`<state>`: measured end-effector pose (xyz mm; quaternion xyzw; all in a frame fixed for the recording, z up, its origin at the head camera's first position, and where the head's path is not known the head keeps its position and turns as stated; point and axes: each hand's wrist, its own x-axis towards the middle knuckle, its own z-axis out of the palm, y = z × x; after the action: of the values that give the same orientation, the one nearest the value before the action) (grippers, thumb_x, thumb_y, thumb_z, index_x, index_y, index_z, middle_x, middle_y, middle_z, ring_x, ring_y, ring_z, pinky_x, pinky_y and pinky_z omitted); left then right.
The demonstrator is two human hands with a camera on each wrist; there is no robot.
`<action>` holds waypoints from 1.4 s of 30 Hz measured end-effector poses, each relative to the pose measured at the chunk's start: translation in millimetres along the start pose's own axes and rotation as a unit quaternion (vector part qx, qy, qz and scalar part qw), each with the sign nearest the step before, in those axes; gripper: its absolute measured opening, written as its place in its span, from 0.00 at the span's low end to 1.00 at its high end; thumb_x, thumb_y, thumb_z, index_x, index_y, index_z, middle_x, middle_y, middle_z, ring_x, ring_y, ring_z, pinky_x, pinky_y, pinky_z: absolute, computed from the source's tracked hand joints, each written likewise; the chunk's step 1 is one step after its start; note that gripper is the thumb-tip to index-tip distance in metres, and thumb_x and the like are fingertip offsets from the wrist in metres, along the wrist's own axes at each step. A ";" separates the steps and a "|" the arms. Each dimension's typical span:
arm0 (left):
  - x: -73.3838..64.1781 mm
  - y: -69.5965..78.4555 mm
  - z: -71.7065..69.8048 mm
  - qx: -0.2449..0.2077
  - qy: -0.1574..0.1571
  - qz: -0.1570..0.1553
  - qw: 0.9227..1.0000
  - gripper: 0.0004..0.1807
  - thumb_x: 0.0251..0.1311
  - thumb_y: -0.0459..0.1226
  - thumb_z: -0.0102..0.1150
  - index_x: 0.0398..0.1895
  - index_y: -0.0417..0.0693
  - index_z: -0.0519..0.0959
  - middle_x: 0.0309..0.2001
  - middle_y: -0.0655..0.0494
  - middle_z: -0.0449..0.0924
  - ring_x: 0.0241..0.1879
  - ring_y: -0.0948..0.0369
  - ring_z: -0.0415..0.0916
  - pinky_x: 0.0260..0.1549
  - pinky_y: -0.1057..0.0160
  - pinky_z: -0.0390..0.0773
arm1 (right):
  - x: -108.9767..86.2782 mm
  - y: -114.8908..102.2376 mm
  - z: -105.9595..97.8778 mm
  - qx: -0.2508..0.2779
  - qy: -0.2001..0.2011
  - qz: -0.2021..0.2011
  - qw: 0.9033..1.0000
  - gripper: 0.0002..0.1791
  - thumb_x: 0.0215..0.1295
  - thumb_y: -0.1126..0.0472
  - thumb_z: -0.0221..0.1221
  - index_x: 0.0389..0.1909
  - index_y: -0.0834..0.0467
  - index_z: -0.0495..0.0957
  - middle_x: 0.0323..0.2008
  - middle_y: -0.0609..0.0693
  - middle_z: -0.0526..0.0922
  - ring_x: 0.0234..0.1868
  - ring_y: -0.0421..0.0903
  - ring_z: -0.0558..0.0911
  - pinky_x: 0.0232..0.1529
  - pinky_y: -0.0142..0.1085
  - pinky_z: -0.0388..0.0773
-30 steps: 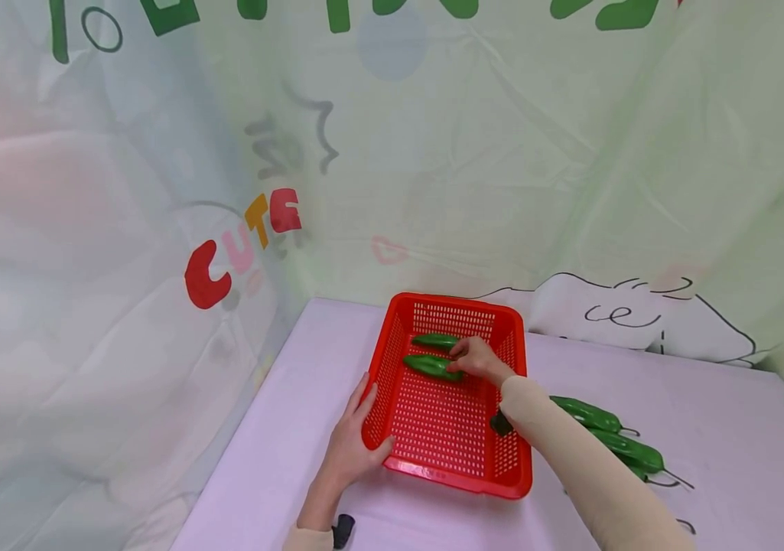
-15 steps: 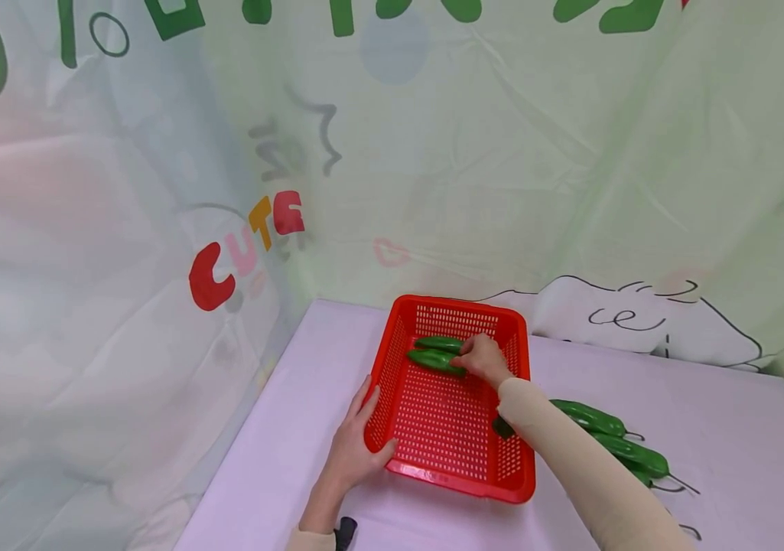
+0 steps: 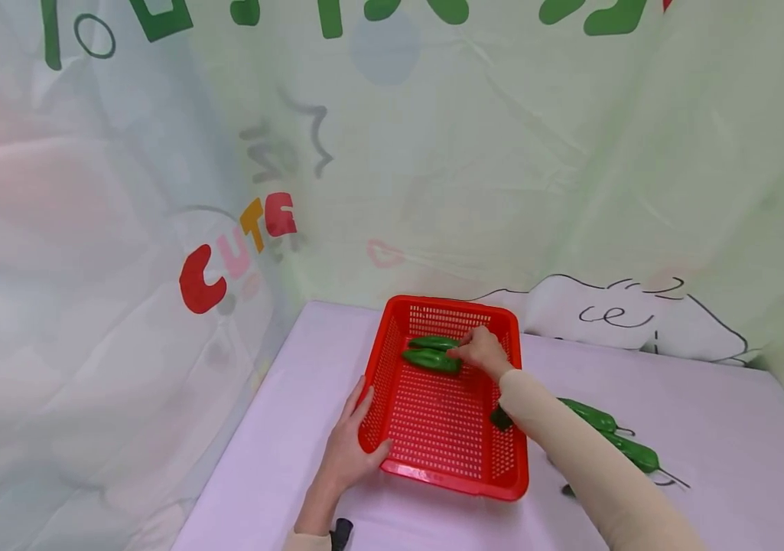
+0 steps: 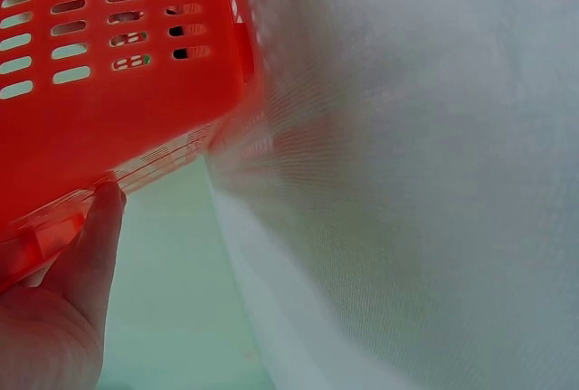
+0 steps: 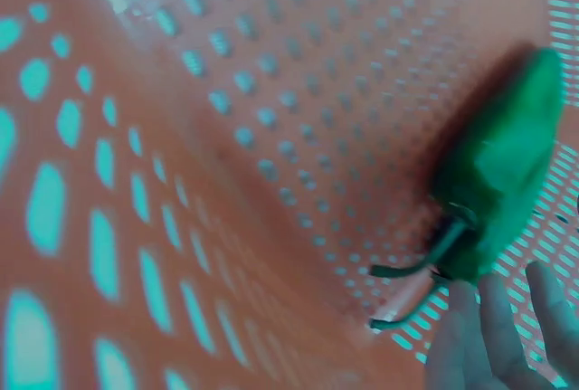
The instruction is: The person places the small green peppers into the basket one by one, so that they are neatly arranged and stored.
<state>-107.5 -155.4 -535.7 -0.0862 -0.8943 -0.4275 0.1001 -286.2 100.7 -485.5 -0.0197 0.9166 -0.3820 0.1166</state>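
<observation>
Inside the red plastic basket, two green peppers lie side by side near the far end. The right hand reaches in over their right ends, its fingertips at the near pepper; the far pepper lies just behind, partly covered by the hand. In the right wrist view, fairly straight fingers touch or nearly touch the stem end of a pepper, and two stems show. The left hand rests on the basket's near left corner, fingers spread along the outer wall and thumb at the near rim.
More green peppers lie on the pale tabletop to the right of the basket, partly hidden by the right sleeve. A printed fabric backdrop rises close behind the basket and along the left.
The near pepper has shifted back against the far one, moved by the right hand. The right fingers have loosened slightly. The left hand keeps its place on the basket corner.
</observation>
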 end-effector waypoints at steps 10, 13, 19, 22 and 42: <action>1.8 -1.0 -3.2 0.000 0.019 0.027 0.999 0.49 0.46 0.41 0.68 0.75 0.42 0.60 0.78 0.53 0.50 0.71 0.48 0.58 0.53 0.42 0.77 | -10.9 -24.1 -26.0 0.041 -0.020 -0.026 0.999 0.21 0.68 0.58 0.59 0.55 0.67 0.76 0.53 0.64 0.78 0.51 0.57 0.76 0.53 0.49 0.78; 2.7 -1.6 -2.7 0.003 0.019 0.027 0.999 0.49 0.46 0.42 0.68 0.75 0.43 0.60 0.78 0.53 0.50 0.71 0.48 0.57 0.52 0.43 0.78 | -13.6 -26.6 -34.5 0.036 -0.016 -0.036 0.999 0.24 0.69 0.58 0.58 0.60 0.67 0.73 0.55 0.65 0.77 0.51 0.58 0.77 0.54 0.49 0.78; -0.5 -1.5 -2.5 -0.012 0.017 0.009 1.000 0.51 0.44 0.43 0.69 0.75 0.45 0.60 0.78 0.56 0.49 0.72 0.50 0.56 0.52 0.44 0.79 | -23.0 -27.5 -48.7 0.034 -0.017 -0.057 0.998 0.27 0.71 0.58 0.55 0.66 0.68 0.68 0.57 0.68 0.76 0.53 0.60 0.78 0.52 0.49 0.80; -3.9 -1.4 -2.3 -0.016 0.016 0.007 1.000 0.50 0.44 0.43 0.69 0.75 0.43 0.61 0.77 0.54 0.50 0.71 0.49 0.57 0.51 0.44 0.79 | -29.0 -24.5 -55.1 0.027 -0.015 -0.058 0.998 0.28 0.72 0.58 0.53 0.68 0.68 0.65 0.58 0.69 0.75 0.55 0.61 0.77 0.55 0.51 0.79; -4.8 3.3 -0.2 -0.012 0.013 0.014 1.000 0.49 0.46 0.42 0.69 0.74 0.41 0.61 0.77 0.52 0.51 0.71 0.46 0.57 0.53 0.40 0.76 | -73.4 40.8 -132.0 0.013 -0.013 -0.097 0.995 0.31 0.69 0.55 0.58 0.68 0.68 0.65 0.59 0.71 0.74 0.56 0.66 0.78 0.55 0.56 0.77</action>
<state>-102.1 -153.9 -534.2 -0.0943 -0.8866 -0.4376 0.1169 -242.9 230.5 -409.8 -0.1113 0.9036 -0.4034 0.0910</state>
